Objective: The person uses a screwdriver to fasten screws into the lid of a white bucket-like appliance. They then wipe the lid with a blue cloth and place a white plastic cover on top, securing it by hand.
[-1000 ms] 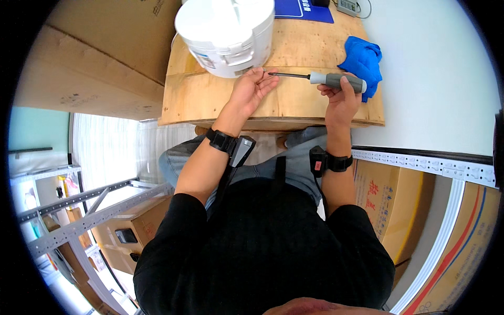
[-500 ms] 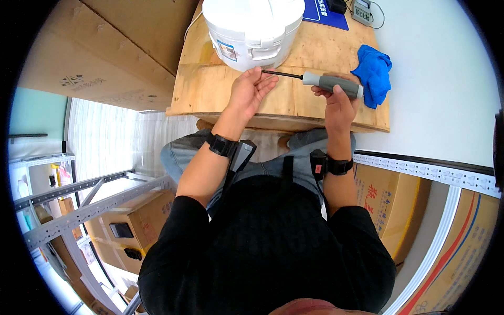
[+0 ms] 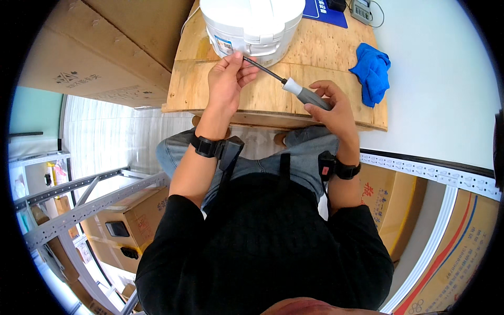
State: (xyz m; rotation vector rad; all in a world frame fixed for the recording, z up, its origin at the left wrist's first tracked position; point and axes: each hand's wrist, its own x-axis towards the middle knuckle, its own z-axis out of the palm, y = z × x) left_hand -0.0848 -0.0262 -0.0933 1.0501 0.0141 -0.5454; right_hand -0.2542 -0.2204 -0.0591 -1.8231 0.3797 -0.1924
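A screwdriver (image 3: 291, 86) with a grey handle, a pale collar and a dark shaft slants between my hands above the wooden table (image 3: 210, 94). My left hand (image 3: 224, 81) pinches the tip end of the shaft between thumb and fingertips. At the other end, my right hand (image 3: 338, 115) curls loosely round the butt of the handle, thumb on the near side and fingers on the far side. Just beyond my left hand stands a white rounded lidded appliance (image 3: 236, 29), like a rice cooker, with a front latch. It is cut off by the upper edge.
A crumpled blue cloth (image 3: 373, 76) lies at the table's right edge. Farther back are a blue mat (image 3: 328, 16) and a small grey device (image 3: 361, 11) with a cable. Large cardboard boxes (image 3: 110, 58) rise at the left, and a metal shelf frame (image 3: 94, 207) stands lower left.
The screwdriver has swung from nearly level to slanting, its handle nearer me and to the left. My left hand moved left and away; my right fingers have loosened and shifted on the handle.
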